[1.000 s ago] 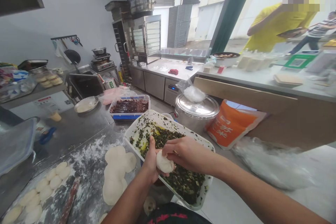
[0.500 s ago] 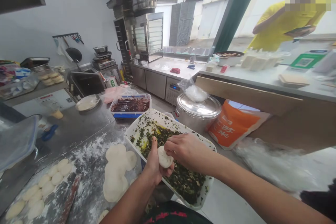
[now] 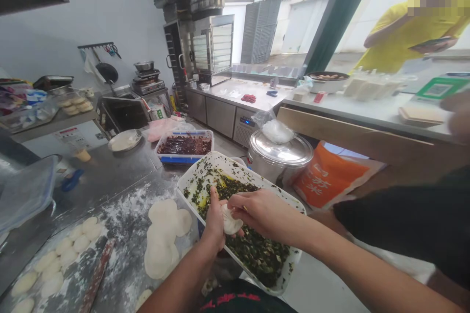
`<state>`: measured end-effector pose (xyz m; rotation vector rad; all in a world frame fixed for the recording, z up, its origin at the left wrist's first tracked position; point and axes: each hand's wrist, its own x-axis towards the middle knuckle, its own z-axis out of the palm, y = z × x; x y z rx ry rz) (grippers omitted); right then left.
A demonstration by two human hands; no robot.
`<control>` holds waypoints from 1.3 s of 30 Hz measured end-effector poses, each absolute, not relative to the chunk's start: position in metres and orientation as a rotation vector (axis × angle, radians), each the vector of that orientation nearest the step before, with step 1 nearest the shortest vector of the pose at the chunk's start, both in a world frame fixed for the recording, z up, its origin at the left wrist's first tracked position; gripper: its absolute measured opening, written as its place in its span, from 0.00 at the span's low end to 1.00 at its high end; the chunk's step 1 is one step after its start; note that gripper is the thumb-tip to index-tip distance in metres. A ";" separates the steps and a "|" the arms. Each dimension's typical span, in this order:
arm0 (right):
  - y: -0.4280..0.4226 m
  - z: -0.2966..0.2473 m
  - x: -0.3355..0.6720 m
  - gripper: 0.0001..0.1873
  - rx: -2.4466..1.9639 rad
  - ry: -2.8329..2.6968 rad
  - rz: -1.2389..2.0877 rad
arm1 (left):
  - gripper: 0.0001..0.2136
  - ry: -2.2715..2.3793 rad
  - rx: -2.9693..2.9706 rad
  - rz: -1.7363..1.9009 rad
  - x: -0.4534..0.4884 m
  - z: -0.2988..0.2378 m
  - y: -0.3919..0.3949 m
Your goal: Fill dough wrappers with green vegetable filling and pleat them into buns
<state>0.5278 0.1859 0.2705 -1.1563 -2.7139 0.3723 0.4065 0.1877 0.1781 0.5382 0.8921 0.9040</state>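
Note:
A round, pleated white bun point(image 3: 231, 222) rests in my left hand point(image 3: 215, 222), whose fingers curl under it with the thumb raised beside it. The fingertips of my right hand point(image 3: 257, 210) pinch the dough at the bun's top. Both hands are above a white plastic tub point(image 3: 293, 254) of chopped dark green filling point(image 3: 262, 261). Left of the tub, several flat rolled dough wrappers point(image 3: 161, 239) overlap on the floured steel table point(image 3: 127, 225). Small dough pieces point(image 3: 68, 257) lie farther left, beside a rolling pin point(image 3: 97, 274).
A box of dark red filling point(image 3: 185, 145) sits beyond the tub. Past it stand a lidded steel pot point(image 3: 281, 149) and an orange sack point(image 3: 326, 171). A person in dark clothing point(image 3: 404, 220) is close on my right. Another person in yellow point(image 3: 392, 34) stands outside the window.
A dark-clothed person has come in at the right, covering the plastic bags there. My right fingers have shifted slightly on the bun's top. The view has turned slightly left.

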 end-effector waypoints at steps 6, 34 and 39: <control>0.191 0.269 0.530 0.10 -1.192 -2.743 0.219 | 0.31 0.873 0.522 0.891 0.401 0.178 0.186; 0.186 0.273 0.533 0.07 -1.231 -2.664 0.269 | 0.28 0.724 0.528 0.875 0.404 0.171 0.183; 0.185 0.275 0.530 0.08 -1.127 -2.738 0.304 | 0.29 0.785 0.462 0.800 0.404 0.170 0.183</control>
